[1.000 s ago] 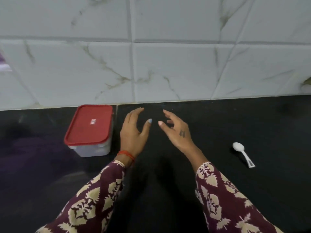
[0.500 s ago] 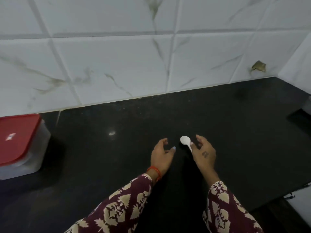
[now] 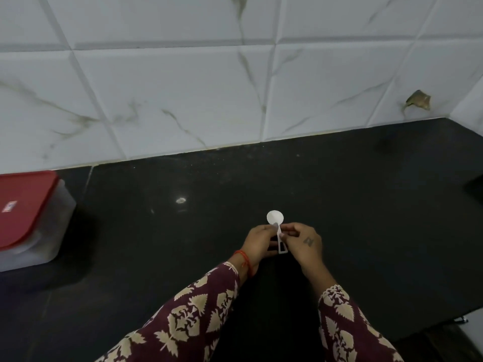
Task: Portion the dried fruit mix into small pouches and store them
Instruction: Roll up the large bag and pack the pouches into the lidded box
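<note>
A small white plastic spoon (image 3: pixel 276 220) is held above the black counter (image 3: pixel 366 205), its bowl pointing away from me. My left hand (image 3: pixel 257 244) pinches the spoon's handle from the left, and my right hand (image 3: pixel 303 242) pinches it from the right. A clear plastic container with a red lid (image 3: pixel 23 205) stands shut at the far left of the counter. Its contents are hidden and no pouches are in view.
A white marbled tile wall (image 3: pixel 183 87) rises behind the counter and turns a corner at the right. A chipped spot (image 3: pixel 418 100) marks the tile near that corner. The counter's front edge runs along the lower right.
Both hands moved right from beside the container to the spoon, closed on its handle and lifted it. The view swung right, so the container now sits at the left edge.
</note>
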